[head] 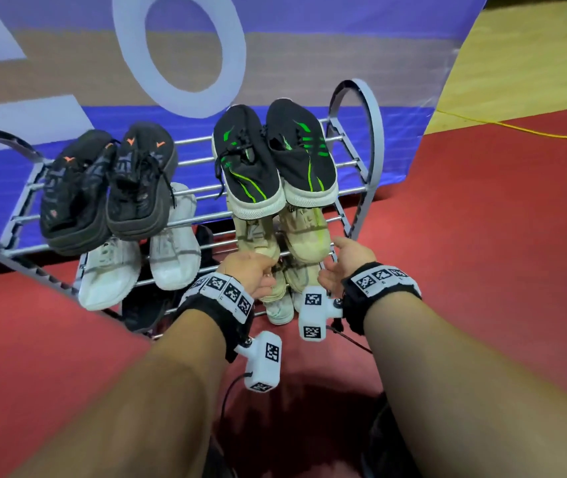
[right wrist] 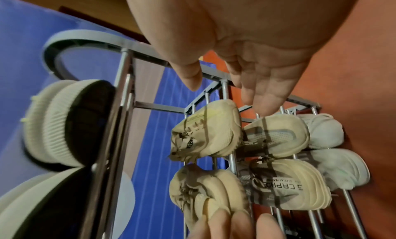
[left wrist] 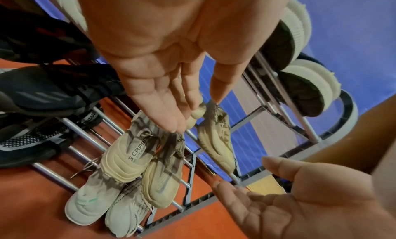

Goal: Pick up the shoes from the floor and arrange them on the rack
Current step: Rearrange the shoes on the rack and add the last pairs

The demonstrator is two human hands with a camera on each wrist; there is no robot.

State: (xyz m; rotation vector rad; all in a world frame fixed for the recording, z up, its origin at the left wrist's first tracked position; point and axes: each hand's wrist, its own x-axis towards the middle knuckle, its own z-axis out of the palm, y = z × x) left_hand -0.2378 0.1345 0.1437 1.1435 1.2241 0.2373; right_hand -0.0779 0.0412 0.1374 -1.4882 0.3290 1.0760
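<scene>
Nearest the bottom of the head view I've got both forearms reaching up the frame over the red floor (head: 482,236). My left hand (head: 252,270) sits at centre, fingers straight and together, fingertips (left wrist: 171,124) touching the heel of the left tan shoe (head: 263,241) on the rack's (head: 361,139) middle tier. My right hand (head: 342,260), just right of centre, is spread and relaxed with nothing in it, hovering close beside the right tan shoe (head: 306,236) — I cannot tell whether it touches. Below those, pale mint shoes (head: 278,308) sit on the lowest tier. Left of centre, a white pair (head: 144,263) lies on the middle tier. Further up, on the top tier, a black pair with orange marks (head: 109,188) at the left and a black-and-green pair (head: 275,157) at the right. Behind it all, a blue banner (head: 309,46) fills the top of the frame.
</scene>
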